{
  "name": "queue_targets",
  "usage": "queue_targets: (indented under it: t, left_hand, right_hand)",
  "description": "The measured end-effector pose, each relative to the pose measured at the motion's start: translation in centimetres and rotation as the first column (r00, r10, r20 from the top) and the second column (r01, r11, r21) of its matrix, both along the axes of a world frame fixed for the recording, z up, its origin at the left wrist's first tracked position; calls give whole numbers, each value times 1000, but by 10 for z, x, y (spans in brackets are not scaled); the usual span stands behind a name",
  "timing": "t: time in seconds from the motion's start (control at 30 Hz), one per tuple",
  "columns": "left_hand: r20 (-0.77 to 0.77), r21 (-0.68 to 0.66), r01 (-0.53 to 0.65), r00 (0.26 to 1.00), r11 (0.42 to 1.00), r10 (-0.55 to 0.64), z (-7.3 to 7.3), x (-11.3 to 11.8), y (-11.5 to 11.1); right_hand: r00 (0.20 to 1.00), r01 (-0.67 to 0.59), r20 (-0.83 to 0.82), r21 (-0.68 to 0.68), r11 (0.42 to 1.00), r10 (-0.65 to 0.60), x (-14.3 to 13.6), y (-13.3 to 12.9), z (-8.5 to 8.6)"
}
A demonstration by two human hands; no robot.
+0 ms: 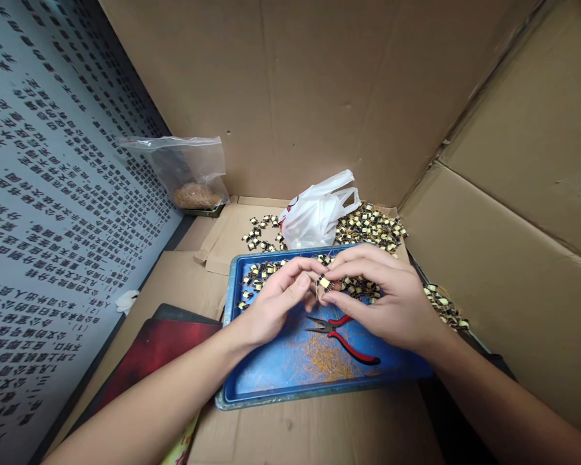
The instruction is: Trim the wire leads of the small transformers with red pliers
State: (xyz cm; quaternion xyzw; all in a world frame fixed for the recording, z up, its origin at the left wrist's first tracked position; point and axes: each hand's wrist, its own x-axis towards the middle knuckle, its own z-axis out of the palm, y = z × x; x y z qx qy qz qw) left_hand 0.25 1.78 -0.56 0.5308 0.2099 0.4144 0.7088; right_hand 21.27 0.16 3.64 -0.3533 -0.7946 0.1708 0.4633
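Note:
Between my fingertips, above the blue tray [266, 378], is a small transformer [325, 282] with a yellow-wrapped middle, black ends and thin copper wires. My left hand [283, 297] pinches near its left side, thumb and fingers close to the wires. From the right, my right hand [387, 290] grips the same part with thumb and fingertips. Needle-nose pliers [351, 345] with red and black handles lie in the tray below my hands, jaws slightly apart. A scatter of copper wire clippings [326, 361] surrounds the handles. Several similar transformers [261, 274] lie at the tray's far side, partly hidden by my hands.
Behind the tray a white plastic bag [314, 216] stands beside a heap of transformers [372, 226]. More transformers [444, 307] lie to the right. A clear zip bag [193, 174] holding copper-coloured scraps is at the back left. Cardboard walls [319, 90] enclose the back and right.

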Motion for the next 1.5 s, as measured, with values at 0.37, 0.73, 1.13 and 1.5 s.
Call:
queue_targets:
  t: [0.37,0.73,1.13,1.5]
  left_hand:
    - [-258,101,-37,964,994,62,5,-1,3]
    - [-278,27,-38,960,999,44,3,-1,5]
    - [-251,-38,3,968,999,-12,-6,-5,7]
    - [-354,219,-95,920,971,170,1,-2,5]
  right_hand:
    - [981,28,182,190,981,-63,1,1,-6]
    - [992,-25,123,60,998,18,1,3,-11]
    - [996,-7,88,28,1000,5,-1,1,-8]
    - [1000,-17,12,-48,999,18,-1,3,-11]
